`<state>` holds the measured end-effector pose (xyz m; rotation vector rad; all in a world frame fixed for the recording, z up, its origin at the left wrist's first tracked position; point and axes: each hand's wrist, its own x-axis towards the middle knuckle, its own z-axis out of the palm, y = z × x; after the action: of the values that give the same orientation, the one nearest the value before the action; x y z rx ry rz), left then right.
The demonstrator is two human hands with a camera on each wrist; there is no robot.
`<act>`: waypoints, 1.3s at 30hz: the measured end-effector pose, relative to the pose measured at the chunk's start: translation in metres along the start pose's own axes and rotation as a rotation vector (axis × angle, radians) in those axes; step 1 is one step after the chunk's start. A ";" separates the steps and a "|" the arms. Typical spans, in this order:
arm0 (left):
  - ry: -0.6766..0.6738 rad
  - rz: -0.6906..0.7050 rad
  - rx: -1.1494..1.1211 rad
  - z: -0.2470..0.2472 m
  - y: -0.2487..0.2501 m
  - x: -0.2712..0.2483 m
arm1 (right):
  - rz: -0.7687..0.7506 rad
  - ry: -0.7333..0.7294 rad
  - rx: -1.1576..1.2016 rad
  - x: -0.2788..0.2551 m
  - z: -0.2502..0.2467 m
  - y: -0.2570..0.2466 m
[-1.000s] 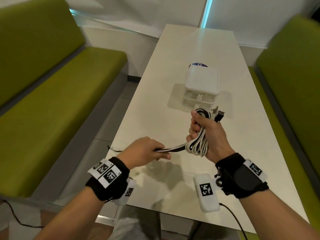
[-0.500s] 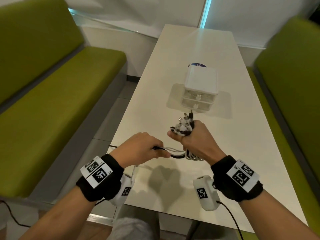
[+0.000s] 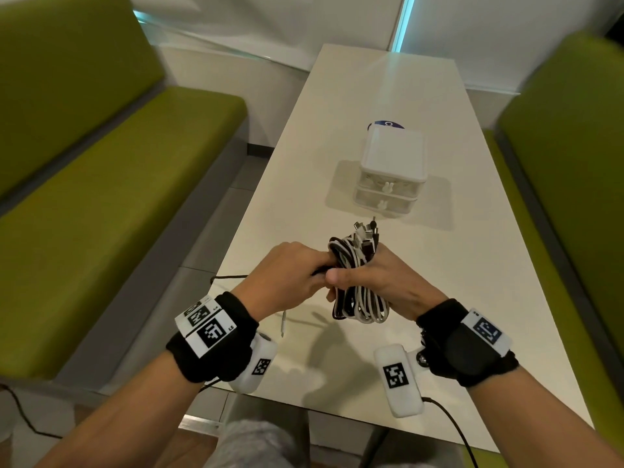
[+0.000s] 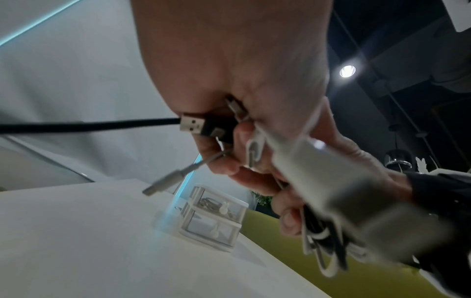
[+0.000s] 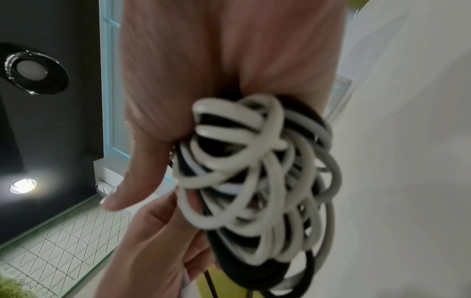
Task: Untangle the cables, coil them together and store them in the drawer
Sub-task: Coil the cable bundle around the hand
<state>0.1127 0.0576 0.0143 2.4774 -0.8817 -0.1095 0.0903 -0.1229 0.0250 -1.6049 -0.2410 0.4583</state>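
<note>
A coil of black and white cables (image 3: 358, 288) (image 5: 254, 181) is gripped in my right hand (image 3: 378, 282), held upright over the near part of the white table (image 3: 293, 184). Several plugs (image 3: 366, 231) stick out of the coil's top. My left hand (image 3: 290, 278) is pressed against the coil's left side and holds the loose cable ends (image 4: 203, 127), among them a black USB plug. A black tail (image 3: 229, 276) and a thin white end (image 3: 283, 327) hang from it. The small white two-drawer box (image 3: 391, 170) (image 4: 211, 215) stands further back, both drawers closed.
Green benches (image 3: 101, 197) (image 3: 567, 197) flank the table on both sides. A dark blue round object (image 3: 388, 124) peeks out behind the drawer box. The table's near edge (image 3: 337, 420) lies just below my wrists.
My left hand has slid right along the cables until it meets the right hand. The right hand turned the coil, so its lower loops now hang toward me.
</note>
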 end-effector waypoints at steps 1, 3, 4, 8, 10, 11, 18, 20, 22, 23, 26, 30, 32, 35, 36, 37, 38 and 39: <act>0.016 -0.013 0.017 0.000 0.001 0.002 | 0.016 -0.014 0.004 0.000 0.000 -0.002; 0.009 -0.043 0.052 0.001 0.000 0.005 | 0.074 -0.034 0.012 -0.001 0.000 -0.002; 0.005 -0.039 0.071 0.000 0.000 0.005 | 0.107 -0.042 0.008 -0.001 0.000 -0.001; -0.020 0.010 0.044 -0.013 0.006 0.006 | 0.142 -0.105 -0.026 -0.001 0.003 -0.001; -0.052 0.010 0.028 -0.018 0.009 0.008 | 0.134 -0.121 -0.056 -0.002 0.004 -0.006; -0.064 -0.005 0.044 -0.018 0.008 0.010 | 0.122 -0.132 -0.088 -0.002 0.004 -0.008; -0.202 -0.169 -0.027 -0.022 0.000 0.014 | 0.046 -0.230 -0.394 0.001 0.006 -0.019; -0.341 -0.184 -0.131 -0.026 0.001 0.011 | 0.041 -0.275 -0.430 0.001 0.007 -0.016; -0.475 -0.195 -0.186 -0.029 -0.001 0.008 | 0.072 -0.271 -0.471 0.000 0.005 -0.009; -0.525 -0.195 -0.188 -0.028 -0.003 0.008 | 0.091 -0.251 -0.515 0.000 0.005 -0.004; -0.562 -0.195 -0.153 -0.023 -0.005 0.010 | 0.120 -0.111 -0.713 0.002 0.006 0.007; -0.522 -0.240 -0.051 -0.017 -0.005 0.016 | 0.150 0.114 -0.864 0.005 0.020 0.017; -0.499 -0.259 -0.030 -0.014 -0.006 0.018 | 0.175 0.139 -0.977 0.006 0.021 0.016; -0.411 -0.278 -0.138 -0.013 -0.009 0.016 | 0.166 0.190 -0.944 0.007 0.013 0.011; -0.365 -0.263 -0.205 -0.014 -0.010 0.015 | 0.157 0.221 -0.856 0.007 0.010 0.009; -0.308 -0.249 -0.269 -0.014 -0.011 0.013 | 0.147 0.255 -0.756 0.007 0.006 0.008; -0.244 -0.237 -0.314 -0.015 -0.012 0.012 | 0.138 0.287 -0.672 0.008 0.003 0.008; -0.184 -0.236 -0.343 -0.014 -0.013 0.009 | 0.139 0.309 -0.612 0.008 0.001 0.008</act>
<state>0.1311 0.0668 0.0210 2.2590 -0.5795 -0.5317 0.0965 -0.1191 0.0162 -2.2742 -0.0302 0.2416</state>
